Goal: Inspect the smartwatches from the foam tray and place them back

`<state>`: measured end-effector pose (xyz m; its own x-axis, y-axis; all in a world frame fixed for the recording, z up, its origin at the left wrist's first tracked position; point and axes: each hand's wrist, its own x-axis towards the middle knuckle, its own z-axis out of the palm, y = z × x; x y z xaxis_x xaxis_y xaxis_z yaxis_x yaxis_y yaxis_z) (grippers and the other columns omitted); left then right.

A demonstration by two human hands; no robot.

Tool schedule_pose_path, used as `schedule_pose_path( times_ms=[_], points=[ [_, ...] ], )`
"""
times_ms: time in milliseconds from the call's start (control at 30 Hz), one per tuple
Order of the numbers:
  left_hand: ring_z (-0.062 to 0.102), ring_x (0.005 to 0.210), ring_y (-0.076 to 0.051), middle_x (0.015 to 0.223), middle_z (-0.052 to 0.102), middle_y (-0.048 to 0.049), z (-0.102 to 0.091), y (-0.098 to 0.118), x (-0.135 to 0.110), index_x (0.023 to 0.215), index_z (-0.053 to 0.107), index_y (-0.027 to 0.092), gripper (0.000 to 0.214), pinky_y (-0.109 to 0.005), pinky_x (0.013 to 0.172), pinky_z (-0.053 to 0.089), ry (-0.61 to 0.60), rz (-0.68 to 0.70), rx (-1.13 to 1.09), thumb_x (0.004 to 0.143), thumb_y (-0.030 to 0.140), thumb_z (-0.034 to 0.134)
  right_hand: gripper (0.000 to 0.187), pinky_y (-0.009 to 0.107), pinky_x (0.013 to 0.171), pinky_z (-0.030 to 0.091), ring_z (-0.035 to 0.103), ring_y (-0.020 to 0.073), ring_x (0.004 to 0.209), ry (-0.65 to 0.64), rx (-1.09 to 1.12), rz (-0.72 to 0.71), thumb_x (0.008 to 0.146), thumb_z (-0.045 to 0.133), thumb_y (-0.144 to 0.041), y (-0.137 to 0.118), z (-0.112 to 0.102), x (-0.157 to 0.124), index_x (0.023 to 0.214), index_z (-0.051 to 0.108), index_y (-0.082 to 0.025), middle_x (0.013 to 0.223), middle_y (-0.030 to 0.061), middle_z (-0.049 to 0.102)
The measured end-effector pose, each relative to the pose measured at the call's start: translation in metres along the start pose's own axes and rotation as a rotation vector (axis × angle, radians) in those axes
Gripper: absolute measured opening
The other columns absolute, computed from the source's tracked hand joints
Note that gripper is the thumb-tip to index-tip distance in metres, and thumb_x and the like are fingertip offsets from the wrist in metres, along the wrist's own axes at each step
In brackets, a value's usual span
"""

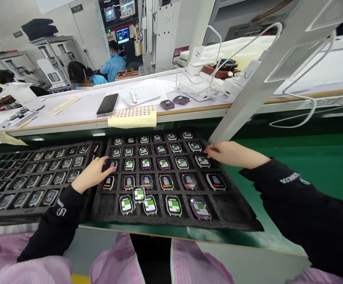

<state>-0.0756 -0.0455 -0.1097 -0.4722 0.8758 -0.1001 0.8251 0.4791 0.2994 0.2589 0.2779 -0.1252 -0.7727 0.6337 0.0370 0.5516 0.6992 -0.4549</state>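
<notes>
A black foam tray point(233, 209) lies before me, divided into cells that hold several smartwatches with lit screens. My left hand point(92, 174) is at its left edge, the forefinger and thumb on either side of a watch point(112, 165) and closed over the rim. At the opposite edge, my right hand point(227, 154) pinches the rim beside a watch point(202, 161) in the right column. Some fingers of both hands are hidden. One loose watch point(139, 194) rests on top of others near the front. Most screens show green and white; one row shows dark screens with red and green.
More foam trays of watches point(45, 179) lie at left. A raised shelf behind bears a phone point(107, 104), papers point(143, 94), a yellow sticker sheet point(132, 117), two dark watches point(173, 101) and white cables point(218, 59). A slanted metal post point(248, 86) rises at right. Co-workers point(113, 63) sit beyond.
</notes>
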Motion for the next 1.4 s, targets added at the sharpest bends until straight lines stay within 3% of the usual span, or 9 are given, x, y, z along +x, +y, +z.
schedule_pose_path(
  times_ms=[100,267,567,767,867,933,1067,1267,1400],
  points=[
    [0.056,0.119,-0.035,0.125,0.061,-0.0206,0.004,0.001,0.003,0.146,0.041,0.006,0.085,-0.046,0.102,0.045,-0.032,0.022,-0.029,0.086,0.066,0.051,0.027,0.039,0.072,0.052,0.071,0.0308,0.077,-0.122,-0.023,0.115,0.090,0.044,-0.023,0.002,0.008,0.006,0.081,0.068,-0.018,0.082,0.0117,0.074],
    [0.059,0.116,-0.036,0.121,0.062,-0.0208,0.009,0.004,0.017,0.145,0.043,0.006,0.093,-0.047,0.103,0.045,-0.084,0.052,-0.094,0.074,0.063,0.065,0.035,0.043,0.087,0.052,0.069,0.0347,0.095,-0.190,-0.019,0.184,0.093,0.038,-0.031,0.001,0.015,0.010,0.098,0.068,-0.015,0.106,0.0158,0.073],
    [0.063,0.082,-0.021,0.101,0.064,-0.0081,0.005,-0.003,0.022,0.134,0.055,0.016,0.071,-0.033,0.074,0.054,-0.183,0.125,-0.284,0.072,0.047,0.073,0.044,0.039,0.098,0.049,0.066,0.0305,0.107,-0.267,0.127,0.138,0.089,0.036,-0.042,0.008,0.021,0.006,0.101,0.072,-0.018,0.111,0.0089,0.073],
    [0.061,0.078,-0.020,0.094,0.065,-0.0053,0.005,-0.005,0.020,0.135,0.053,0.016,0.071,-0.031,0.070,0.052,-0.202,0.142,-0.315,0.073,0.045,0.072,0.051,0.037,0.081,0.055,0.067,0.0275,0.083,-0.301,0.205,0.112,0.086,0.037,-0.049,0.008,0.015,0.004,0.099,0.074,-0.018,0.088,0.0076,0.073],
    [0.062,0.078,-0.021,0.101,0.063,-0.0083,0.007,-0.008,0.020,0.134,0.056,0.015,0.073,-0.034,0.071,0.054,-0.159,0.127,-0.278,0.070,0.047,0.074,0.052,0.036,0.074,0.055,0.065,0.0258,0.076,-0.297,0.217,0.119,0.084,0.039,-0.051,0.008,0.015,0.003,0.101,0.075,-0.018,0.082,0.0075,0.071],
    [0.063,0.092,-0.025,0.114,0.058,-0.0130,0.009,-0.009,0.021,0.129,0.060,0.015,0.070,-0.039,0.081,0.055,-0.083,0.118,-0.234,0.071,0.051,0.074,0.052,0.036,0.072,0.055,0.065,0.0254,0.075,-0.295,0.224,0.126,0.083,0.039,-0.051,0.007,0.015,0.003,0.101,0.075,-0.017,0.082,0.0074,0.070],
    [0.052,0.119,-0.033,0.117,0.057,-0.0145,0.014,0.001,0.024,0.121,0.064,0.016,0.046,-0.052,0.107,0.042,0.083,0.128,-0.144,0.087,0.046,0.058,0.052,0.037,0.076,0.055,0.066,0.0265,0.077,-0.297,0.230,0.137,0.083,0.040,-0.051,0.006,0.017,0.004,0.099,0.075,-0.017,0.082,0.0078,0.071],
    [0.059,0.101,-0.028,0.097,0.062,-0.0114,0.034,0.029,0.041,0.104,0.072,0.017,0.033,-0.046,0.102,0.045,0.098,0.226,-0.085,0.097,0.031,0.043,0.044,0.036,0.092,0.052,0.067,0.0298,0.098,-0.257,0.237,0.149,0.082,0.043,-0.047,0.007,0.018,0.004,0.093,0.075,-0.020,0.100,0.0079,0.074],
    [0.056,0.097,-0.029,0.089,0.056,-0.0107,0.043,0.041,0.047,0.104,0.073,0.016,0.034,-0.049,0.102,0.043,0.105,0.258,-0.072,0.097,0.029,0.042,0.047,0.036,0.083,0.054,0.067,0.0283,0.088,-0.250,0.258,0.166,0.083,0.042,-0.050,0.011,0.019,0.001,0.097,0.075,-0.019,0.096,0.0078,0.074]
  ],
)
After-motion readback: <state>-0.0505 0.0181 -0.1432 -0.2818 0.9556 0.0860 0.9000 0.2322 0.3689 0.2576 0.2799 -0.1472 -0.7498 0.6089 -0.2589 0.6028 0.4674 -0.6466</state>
